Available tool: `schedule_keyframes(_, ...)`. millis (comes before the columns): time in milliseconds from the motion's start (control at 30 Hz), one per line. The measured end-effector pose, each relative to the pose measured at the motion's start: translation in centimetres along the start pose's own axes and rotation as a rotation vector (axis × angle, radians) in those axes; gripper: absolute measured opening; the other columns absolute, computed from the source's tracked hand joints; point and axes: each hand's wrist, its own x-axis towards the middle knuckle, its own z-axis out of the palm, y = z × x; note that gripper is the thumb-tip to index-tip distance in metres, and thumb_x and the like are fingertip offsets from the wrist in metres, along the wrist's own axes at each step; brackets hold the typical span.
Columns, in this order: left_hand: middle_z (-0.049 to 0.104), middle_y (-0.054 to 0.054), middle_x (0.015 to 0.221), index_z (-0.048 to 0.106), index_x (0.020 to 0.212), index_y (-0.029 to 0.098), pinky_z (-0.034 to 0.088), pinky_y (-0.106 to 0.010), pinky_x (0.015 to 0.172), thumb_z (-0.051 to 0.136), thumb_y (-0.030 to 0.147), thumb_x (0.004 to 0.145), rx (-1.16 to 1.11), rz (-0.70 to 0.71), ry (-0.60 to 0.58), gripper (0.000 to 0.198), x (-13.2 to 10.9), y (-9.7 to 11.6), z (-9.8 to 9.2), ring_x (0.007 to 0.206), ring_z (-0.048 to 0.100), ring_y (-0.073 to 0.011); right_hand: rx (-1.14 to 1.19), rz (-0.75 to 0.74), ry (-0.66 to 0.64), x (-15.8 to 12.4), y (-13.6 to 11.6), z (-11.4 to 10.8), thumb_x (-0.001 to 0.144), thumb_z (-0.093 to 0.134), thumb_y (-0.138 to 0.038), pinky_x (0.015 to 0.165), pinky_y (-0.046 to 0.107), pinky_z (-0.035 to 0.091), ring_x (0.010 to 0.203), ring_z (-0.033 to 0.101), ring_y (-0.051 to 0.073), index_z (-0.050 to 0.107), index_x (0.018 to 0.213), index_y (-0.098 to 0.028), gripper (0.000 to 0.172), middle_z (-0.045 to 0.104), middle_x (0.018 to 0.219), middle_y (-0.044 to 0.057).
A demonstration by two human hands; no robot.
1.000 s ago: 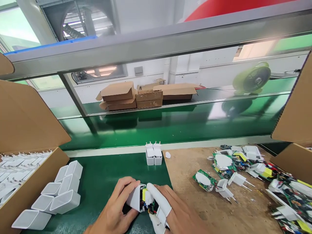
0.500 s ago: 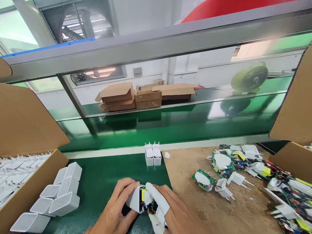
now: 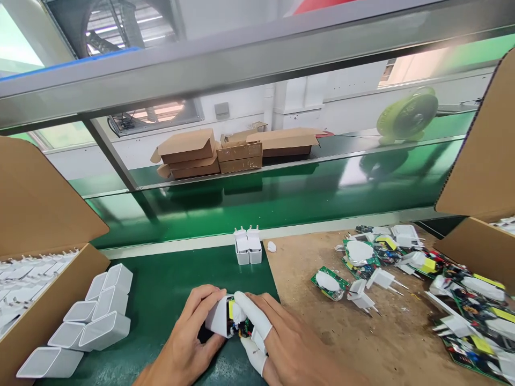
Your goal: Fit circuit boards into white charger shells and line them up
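White housing [image 3: 216,317] is at bottom centre, above the near part of the green worktop [image 3: 169,279], between the two hands. Its open mouth faces right, toward the right hand [image 3: 259,324]; long axis runs roughly left-right.

Circuit assembly [image 3: 237,315] sits at that mouth, with a yellow-wrapped part and white filler showing. Its left end points into the housing, and its long axis looks close to in line with the housing's, dipping slightly to the right. Can't tell how deep it goes; fingers cover the right end.

Left hand [image 3: 199,324] grips the housing from the left, fingers over the top, thumb low. Right hand grasps the assembly from the right, white covers on index finger and thumb. So: left is nearer the housing, right nearer the assembly.

Beyond the hands, two filled housings [image 3: 248,252] stand side by side, pins up, near the worktop's far edge. Small white oval piece [image 3: 272,246] just right of them, on the brown board [image 3: 346,343].

Left: cluster of open housings [image 3: 105,331] lying beside a carton [image 3: 76,287] of white pronged pieces [image 3: 34,279].

Right: loose circuit board [image 3: 329,281], white plug piece [image 3: 361,296] next to it, then a heap of circuit assemblies [image 3: 478,316].
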Motion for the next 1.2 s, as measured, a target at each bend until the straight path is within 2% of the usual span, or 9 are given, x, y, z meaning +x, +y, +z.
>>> schedule_keyframes(133, 0.056, -0.012, 0.134, 0.044, 0.151, 0.032, 0.06, -0.04, 0.103, 0.062, 0.006, 0.094, -0.005, -0.029, -0.025, 0.065, -0.1, -0.1, 0.1, 0.123, 0.064, -0.0274, 0.052, -0.023, 0.036, 0.0, 0.4, 0.9, 0.078, 0.049, -0.003, 0.104, 0.048, 0.054, 0.112, 0.061, 0.032, 0.069, 0.108, -0.006, 0.036, 0.063, 0.138, 0.026)
schedule_keyframes(267, 0.056, -0.011, 0.132, 0.046, 0.149, 0.032, 0.06, -0.039, 0.102, 0.066, 0.01, 0.093, -0.043, -0.054, -0.009, 0.064, -0.1, 0.1, 0.2, 0.121, 0.065, -0.0263, 0.172, 0.041, 0.111, 0.4, 0.6, 1.7, 0.09, 0.052, -0.007, 0.1, 0.044, 0.057, 0.113, 0.064, 0.029, 0.06, 0.132, -0.012, 0.043, 0.07, 0.123, 0.017)
schedule_keyframes(367, 0.058, -0.012, 0.134, 0.044, 0.15, 0.03, 0.059, -0.039, 0.104, 0.069, 0.016, 0.093, -0.126, -0.059, -0.101, 0.064, 0.1, 0.4, 0.1, 0.119, 0.065, -0.0258, 0.25, 0.116, 0.231, 0.8, 0.7, 1.6, 0.097, 0.067, -0.028, 0.093, 0.041, 0.06, 0.108, 0.068, 0.026, 0.046, 0.149, -0.015, 0.058, 0.071, 0.121, 0.014)
schedule_keyframes(467, 0.062, -0.014, 0.136, 0.05, 0.144, 0.026, 0.054, -0.043, 0.109, 0.062, 0.021, 0.098, -0.172, -0.081, -0.133, 0.048, 0.5, 0.6, -0.4, 0.125, 0.063, -0.0278, 0.286, 0.159, 0.231, 1.0, 0.8, 0.8, 0.09, 0.08, -0.04, 0.092, 0.04, 0.062, 0.104, 0.071, 0.026, 0.05, 0.147, -0.018, 0.067, 0.072, 0.118, 0.012)
schedule_keyframes(567, 0.065, -0.011, 0.131, 0.061, 0.131, 0.026, 0.053, -0.044, 0.106, 0.059, 0.028, 0.099, -0.209, -0.207, -0.139, 0.032, 1.0, 0.5, -1.2, 0.12, 0.063, -0.0275, 0.252, 0.111, 0.176, 1.3, 1.2, 0.4, 0.092, 0.077, -0.025, 0.099, 0.037, 0.06, 0.114, 0.07, 0.024, 0.059, 0.14, -0.022, 0.051, 0.07, 0.128, 0.011)
schedule_keyframes(700, 0.063, -0.008, 0.122, 0.066, 0.116, 0.023, 0.05, -0.046, 0.104, 0.068, 0.026, 0.092, -0.194, -0.304, -0.202, 0.024, 1.4, 0.3, -2.5, 0.116, 0.059, -0.0281, 0.166, 0.027, 0.086, 2.1, 2.0, 0.8, 0.094, 0.065, -0.01, 0.113, 0.036, 0.054, 0.132, 0.064, 0.024, 0.057, 0.147, -0.022, 0.055, 0.063, 0.146, 0.014)
schedule_keyframes(867, 0.064, -0.001, 0.099, 0.068, 0.095, 0.021, 0.045, -0.038, 0.092, 0.082, 0.018, 0.083, -0.059, -0.323, -0.238, 0.018, 1.6, 0.1, -2.8, 0.101, 0.057, -0.0249, 0.155, -0.054, 0.004, 4.1, 2.2, 1.0, 0.095, 0.063, -0.011, 0.109, 0.034, 0.056, 0.123, 0.07, 0.022, 0.066, 0.137, -0.025, 0.044, 0.068, 0.141, 0.011)
schedule_keyframes(1000, 0.069, -0.003, 0.108, 0.069, 0.123, 0.027, 0.045, -0.041, 0.095, 0.088, 0.024, 0.082, -0.118, -0.325, -0.214, 0.045, 1.4, -0.4, -2.4, 0.106, 0.057, -0.0267, 0.265, -0.113, 0.047, 5.3, 1.7, 1.2, 0.101, 0.06, -0.015, 0.103, 0.03, 0.058, 0.118, 0.071, 0.019, 0.063, 0.139, -0.03, 0.041, 0.068, 0.137, 0.008)
schedule_keyframes(1200, 0.064, -0.008, 0.125, 0.053, 0.15, 0.03, 0.048, -0.05, 0.106, 0.098, 0.026, 0.065, -0.313, -0.372, -0.164, 0.096, 0.8, -1.6, -2.5, 0.116, 0.059, -0.0294, 0.372, -0.032, -0.079, 5.1, 1.4, 2.1, 0.103, 0.057, -0.014, 0.097, 0.025, 0.059, 0.112, 0.07, 0.017, 0.061, 0.14, -0.035, 0.043, 0.068, 0.128, 0.005)
